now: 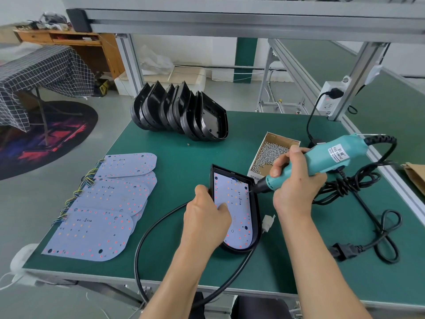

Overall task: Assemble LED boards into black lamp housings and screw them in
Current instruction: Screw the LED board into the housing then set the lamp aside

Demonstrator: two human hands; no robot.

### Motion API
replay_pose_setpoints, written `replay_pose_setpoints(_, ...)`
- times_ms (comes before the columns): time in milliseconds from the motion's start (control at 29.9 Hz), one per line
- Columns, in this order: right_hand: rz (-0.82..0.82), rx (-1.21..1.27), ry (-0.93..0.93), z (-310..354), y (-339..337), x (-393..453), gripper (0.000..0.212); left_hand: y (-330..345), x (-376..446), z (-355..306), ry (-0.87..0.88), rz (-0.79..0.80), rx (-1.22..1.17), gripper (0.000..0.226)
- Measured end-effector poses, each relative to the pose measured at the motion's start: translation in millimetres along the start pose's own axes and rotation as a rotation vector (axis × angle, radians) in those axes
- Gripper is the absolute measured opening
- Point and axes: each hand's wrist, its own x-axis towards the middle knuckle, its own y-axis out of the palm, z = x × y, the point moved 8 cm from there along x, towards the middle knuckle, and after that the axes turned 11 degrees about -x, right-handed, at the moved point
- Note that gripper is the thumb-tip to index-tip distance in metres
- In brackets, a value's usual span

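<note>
A black lamp housing (256, 217) lies on the green table in front of me, with a pale LED board (236, 208) seated inside it. My left hand (207, 217) grips the housing's left wall, thumb pressing on the board. My right hand (294, 180) grips a teal electric screwdriver (326, 157), whose tip touches the board near its right edge. A stack of several loose LED boards (108, 203) with coloured wires lies at the left. Several empty black housings (181, 111) stand nested at the back.
A cardboard box of screws (271, 150) sits just behind the screwdriver. Black power cables (358, 187) coil at the right, with a plug (342, 250) lying near the front. A white connector (268, 223) lies beside the housing. A socket (331, 95) hangs on the aluminium frame.
</note>
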Motion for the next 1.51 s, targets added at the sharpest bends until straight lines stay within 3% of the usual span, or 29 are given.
replay_pose_setpoints(1038,0.018,-0.033,0.034,-2.4,-2.9,-1.5,0.022,0.5,1.2,2.8,0.000,0.001,-0.003,0.024)
replay_pose_setpoints(1273,0.112,-0.014,0.007,2.5,2.0,1.4,0.012,-0.2,1.9,4.6,-0.015,0.005,-0.004,0.024)
replay_pose_setpoints(1407,0.026,0.041,0.066,18.8,-5.6,8.9,0.013,-1.1,2.4,9.3,-0.031,0.010,-0.012,0.026)
replay_pose_setpoints(1507,-0.105,0.046,0.259,18.7,-31.1,18.4,0.018,-2.3,3.2,11.2,-0.032,0.010,-0.010,0.029)
